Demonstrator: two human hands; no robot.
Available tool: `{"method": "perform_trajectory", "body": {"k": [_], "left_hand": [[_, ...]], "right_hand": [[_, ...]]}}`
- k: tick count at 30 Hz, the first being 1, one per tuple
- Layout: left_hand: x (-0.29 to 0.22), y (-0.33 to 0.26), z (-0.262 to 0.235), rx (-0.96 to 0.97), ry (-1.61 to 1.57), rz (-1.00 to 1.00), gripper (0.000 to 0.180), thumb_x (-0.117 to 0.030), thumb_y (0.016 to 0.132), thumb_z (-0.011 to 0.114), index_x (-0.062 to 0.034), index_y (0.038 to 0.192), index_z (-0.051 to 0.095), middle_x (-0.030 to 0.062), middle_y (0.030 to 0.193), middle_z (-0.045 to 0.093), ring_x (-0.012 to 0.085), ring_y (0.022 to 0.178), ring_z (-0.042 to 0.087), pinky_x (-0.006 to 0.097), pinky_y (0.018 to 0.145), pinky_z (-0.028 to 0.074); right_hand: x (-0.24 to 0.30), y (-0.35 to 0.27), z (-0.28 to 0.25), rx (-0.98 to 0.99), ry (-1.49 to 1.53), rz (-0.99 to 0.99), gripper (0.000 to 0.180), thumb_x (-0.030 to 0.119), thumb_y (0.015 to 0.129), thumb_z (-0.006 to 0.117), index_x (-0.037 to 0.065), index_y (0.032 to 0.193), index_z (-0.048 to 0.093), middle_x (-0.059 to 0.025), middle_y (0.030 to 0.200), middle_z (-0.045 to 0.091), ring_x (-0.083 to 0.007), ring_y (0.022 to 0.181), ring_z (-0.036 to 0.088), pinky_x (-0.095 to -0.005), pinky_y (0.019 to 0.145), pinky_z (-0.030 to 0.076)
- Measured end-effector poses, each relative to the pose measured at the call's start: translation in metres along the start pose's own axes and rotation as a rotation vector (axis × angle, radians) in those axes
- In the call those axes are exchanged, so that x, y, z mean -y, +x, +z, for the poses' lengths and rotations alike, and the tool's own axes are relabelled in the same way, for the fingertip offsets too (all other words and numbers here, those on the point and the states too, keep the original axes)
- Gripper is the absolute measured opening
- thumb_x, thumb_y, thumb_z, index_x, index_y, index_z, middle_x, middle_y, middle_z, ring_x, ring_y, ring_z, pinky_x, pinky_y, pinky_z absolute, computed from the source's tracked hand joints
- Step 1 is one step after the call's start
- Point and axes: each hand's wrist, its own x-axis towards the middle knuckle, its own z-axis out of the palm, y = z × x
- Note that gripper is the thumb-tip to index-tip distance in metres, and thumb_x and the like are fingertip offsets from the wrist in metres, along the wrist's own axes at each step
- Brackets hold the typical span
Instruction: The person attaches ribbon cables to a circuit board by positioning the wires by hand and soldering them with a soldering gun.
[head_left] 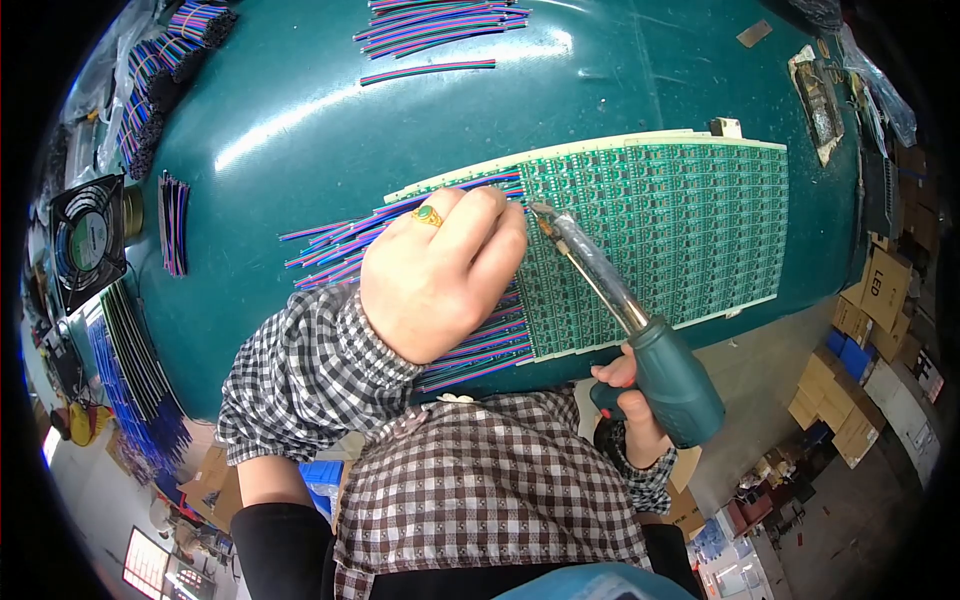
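A wide panel of small green circuit boards (660, 220) lies on the table, with pale strips along its edges. Multicoloured ribbon wires (335, 245) run in rows from its left side. Over these wires my left hand (440, 275), with a ring on one finger, is closed in a pinch on a ribbon wire at the board's edge; the fingertips are partly hidden. My right hand (640, 415) grips the green handle of a soldering gun (676, 380) from below. Its metal tip points up and left, close beside my left fingertips at the wire ends.
Loose ribbon wires (440, 30) lie at the table's far side, and a small bundle (173, 225) at the left. A black fan (88, 240) stands at the left edge, near hanging wires (140, 375). A worn metal tray (818, 105) sits far right; cardboard boxes (835, 400) stand beyond.
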Motion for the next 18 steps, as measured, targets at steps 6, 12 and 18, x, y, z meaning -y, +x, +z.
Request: {"method": "perform_trajectory", "body": {"k": [6, 12, 18], "left_hand": [[0.0, 0.0, -0.001, 0.011, -0.006, -0.001, 0.033, 0.001, 0.065, 0.067, 0.0023, 0.098, 0.067, 0.0099, 0.09, 0.061, 0.0223, 0.073, 0.062, 0.031, 0.065, 0.054], [0.0, 0.0, -0.001, 0.012, -0.004, -0.001, 0.034, 0.001, 0.065, 0.067, 0.0025, 0.098, 0.067, 0.0104, 0.091, 0.061, 0.0229, 0.074, 0.062, 0.031, 0.066, 0.054], [0.0, -0.001, -0.001, 0.009, -0.007, -0.004, 0.034, 0.001, 0.065, 0.067, 0.0029, 0.099, 0.067, 0.0109, 0.091, 0.061, 0.0232, 0.075, 0.062, 0.032, 0.066, 0.054]], "right_hand": [[0.01, 0.003, 0.008, -0.064, 0.118, -0.03, 0.059, 0.028, 0.091, 0.068, -0.012, 0.128, 0.046, -0.0125, 0.095, 0.06, -0.0256, 0.091, 0.062, -0.0437, 0.086, 0.055], [0.007, 0.001, 0.005, -0.071, 0.066, -0.016, 0.057, 0.027, 0.091, 0.068, -0.012, 0.127, 0.047, -0.0131, 0.096, 0.06, -0.0262, 0.092, 0.063, -0.0431, 0.086, 0.055], [0.004, 0.001, 0.006, -0.107, 0.158, -0.01, 0.058, 0.011, 0.079, 0.081, -0.01, 0.123, 0.049, -0.0158, 0.096, 0.069, -0.0244, 0.091, 0.069, -0.0393, 0.085, 0.056]]}}
